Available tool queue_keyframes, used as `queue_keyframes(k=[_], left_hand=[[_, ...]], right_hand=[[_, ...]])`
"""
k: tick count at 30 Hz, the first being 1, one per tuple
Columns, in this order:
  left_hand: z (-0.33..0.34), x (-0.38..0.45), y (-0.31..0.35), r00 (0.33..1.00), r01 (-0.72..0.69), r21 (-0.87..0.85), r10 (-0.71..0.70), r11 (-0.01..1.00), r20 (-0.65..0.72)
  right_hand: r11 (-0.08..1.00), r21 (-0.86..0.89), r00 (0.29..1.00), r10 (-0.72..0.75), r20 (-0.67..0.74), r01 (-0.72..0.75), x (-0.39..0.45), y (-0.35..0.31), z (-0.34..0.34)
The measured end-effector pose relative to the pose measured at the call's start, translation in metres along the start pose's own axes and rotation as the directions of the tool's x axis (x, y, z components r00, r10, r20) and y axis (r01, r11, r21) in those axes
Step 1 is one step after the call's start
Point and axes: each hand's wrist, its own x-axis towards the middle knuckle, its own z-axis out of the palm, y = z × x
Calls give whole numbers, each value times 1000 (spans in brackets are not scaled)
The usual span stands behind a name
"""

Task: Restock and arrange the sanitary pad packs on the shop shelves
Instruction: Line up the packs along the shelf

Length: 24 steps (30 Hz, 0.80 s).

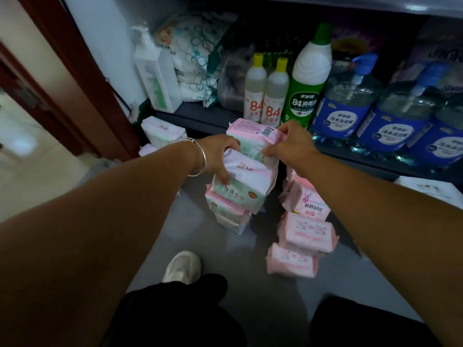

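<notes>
A: Step? Shelf (200,118) carries bottles; no packs there yet.

B: Stacking, I judge. Left hand (218,156) grips the front pack (245,181), right hand (290,144) pinches the back pack (253,136), both atop the floor stack (228,209).

A: Next?

B: Square the two flat, or lift them to the shelf.

A: Counts?

B: Pink pile (303,231): three clear packs, possibly more behind. Small 84 bottles (265,96): two.
</notes>
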Motion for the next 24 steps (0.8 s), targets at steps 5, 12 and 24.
queue_keyframes(k=[5,12,24], left_hand=[[5,-42,0,996,77,44,-75,996,-37],[34,-96,-19,983,182,12,-181,983,-37],[118,-133,-84,966,256,-124,-258,959,-1]], right_hand=[[994,-52,993,-95,75,99,-29,-4,5],[977,-90,969,-174,176,192,-76,-4,30],[980,-98,960,-144,241,172,-124,33,107]])
